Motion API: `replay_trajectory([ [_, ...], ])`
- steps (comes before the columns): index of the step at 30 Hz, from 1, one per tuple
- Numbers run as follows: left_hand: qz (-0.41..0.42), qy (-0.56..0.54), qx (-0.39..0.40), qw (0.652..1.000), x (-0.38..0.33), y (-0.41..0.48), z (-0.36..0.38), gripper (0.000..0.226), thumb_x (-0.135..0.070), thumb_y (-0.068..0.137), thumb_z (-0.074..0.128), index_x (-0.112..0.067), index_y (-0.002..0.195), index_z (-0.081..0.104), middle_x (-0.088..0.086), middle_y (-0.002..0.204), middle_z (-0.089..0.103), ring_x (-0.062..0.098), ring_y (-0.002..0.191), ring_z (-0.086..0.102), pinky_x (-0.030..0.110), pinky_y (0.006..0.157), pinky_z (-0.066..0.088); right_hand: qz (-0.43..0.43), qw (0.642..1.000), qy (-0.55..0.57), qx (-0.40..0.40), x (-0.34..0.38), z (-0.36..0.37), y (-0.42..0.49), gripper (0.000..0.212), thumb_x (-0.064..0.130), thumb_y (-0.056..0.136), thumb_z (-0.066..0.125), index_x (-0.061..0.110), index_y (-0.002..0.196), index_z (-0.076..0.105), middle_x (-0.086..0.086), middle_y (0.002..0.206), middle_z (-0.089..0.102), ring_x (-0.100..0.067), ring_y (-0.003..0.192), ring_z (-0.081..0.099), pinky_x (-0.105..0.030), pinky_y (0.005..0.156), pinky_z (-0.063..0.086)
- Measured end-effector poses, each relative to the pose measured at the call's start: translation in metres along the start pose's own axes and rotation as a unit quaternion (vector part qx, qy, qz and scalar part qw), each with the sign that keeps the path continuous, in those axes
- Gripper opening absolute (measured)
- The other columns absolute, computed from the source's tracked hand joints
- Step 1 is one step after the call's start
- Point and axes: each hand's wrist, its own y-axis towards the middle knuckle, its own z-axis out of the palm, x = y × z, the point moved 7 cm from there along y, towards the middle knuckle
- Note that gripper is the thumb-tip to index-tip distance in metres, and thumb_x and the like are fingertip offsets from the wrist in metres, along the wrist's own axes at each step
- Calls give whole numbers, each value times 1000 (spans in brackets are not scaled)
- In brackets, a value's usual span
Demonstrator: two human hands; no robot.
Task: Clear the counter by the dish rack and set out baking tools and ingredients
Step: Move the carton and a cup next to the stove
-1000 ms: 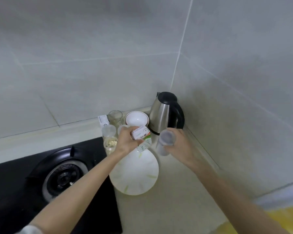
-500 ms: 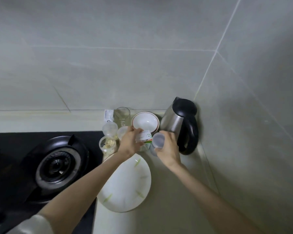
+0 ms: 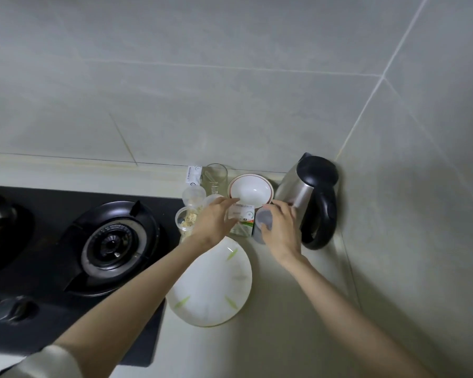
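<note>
Left hand (image 3: 213,222) grips carton (image 3: 242,214); right hand (image 3: 280,230) grips cup (image 3: 262,222). Cup just right of carton, both just before bowl (image 3: 250,189); kettle (image 3: 309,195) nearest right hand.

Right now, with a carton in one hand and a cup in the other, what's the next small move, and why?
Probably set the carton and the grey cup down between the bowl and the plate, then let go: the left hand and right hand each grip one, low at that gap.
</note>
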Motion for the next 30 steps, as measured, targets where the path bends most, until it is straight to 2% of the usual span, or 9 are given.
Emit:
replay_trajectory([
  [4, -7, -33, -67, 997, -2, -26, -33, 40, -22, 91, 58, -23, 131, 55, -1, 129, 56, 18, 108, 58, 28, 84, 45, -52, 994, 96, -19, 26, -17, -1, 40, 9, 85, 62, 18, 124, 58, 3, 131, 51, -17, 125, 42, -31, 100, 41],
  [6, -30, -49, -99, 993, 6, -45, -54, 37, -24, 92, 56, -26, 129, 56, -4, 126, 58, 15, 102, 61, 30, 85, 48, -80, 987, 139, -17, 47, -21, -3, 39, 8, 84, 61, 18, 122, 59, 2, 124, 56, -18, 117, 51, -35, 98, 44],
  [8, -52, -78, -139, 986, 19, -69, -77, 35, -24, 91, 57, -27, 126, 59, -4, 119, 60, 12, 98, 62, 32, 87, 51, -100, 981, 167, 13, 72, -17, -8, 38, 8, 85, 59, 18, 121, 59, 3, 121, 59, -18, 110, 55, -37, 92, 48],
  [10, -73, -94, -166, 979, 33, -95, -99, 34, -22, 91, 58, -25, 125, 59, -4, 116, 62, 9, 96, 63, 28, 87, 52, -122, 972, 195, 47, 100, -9, -17, 37, 7, 86, 58, 18, 121, 59, 5, 117, 60, -16, 104, 57, -36, 87, 51],
  [14, -136, -105, -219, 960, 71, -165, -143, 33, -18, 92, 57, -21, 126, 59, -5, 111, 67, 9, 96, 64, 27, 88, 52, -165, 944, 261, 115, 168, 15, -45, 35, 5, 86, 59, 19, 117, 60, 12, 112, 59, -13, 92, 61, -34, 86, 53],
  [19, -234, -112, -277, 925, 127, -278, -189, 33, -23, 94, 55, -26, 126, 57, -12, 106, 67, 5, 88, 64, 28, 86, 52, -248, 914, 254, 196, 267, 58, -102, 33, 11, 86, 61, 26, 116, 60, 11, 117, 61, -7, 91, 62, -31, 86, 54],
  [24, -308, -84, -328, 889, 180, -405, -233, 30, -23, 94, 54, -26, 124, 57, -11, 107, 65, 5, 86, 64, 13, 73, 47, -324, 871, 243, 279, 369, 106, -187, 33, 14, 88, 60, 31, 116, 59, 13, 115, 59, -7, 94, 60, -27, 86, 52],
  [30, -384, -72, -382, 837, 243, -592, -270, 31, -27, 95, 54, -29, 125, 57, -9, 112, 66, 1, 91, 62, 20, 78, 52, -405, 807, 235, 360, 496, 165, -328, 35, 11, 88, 58, 27, 119, 59, 11, 116, 59, -9, 94, 59, -31, 87, 53],
])
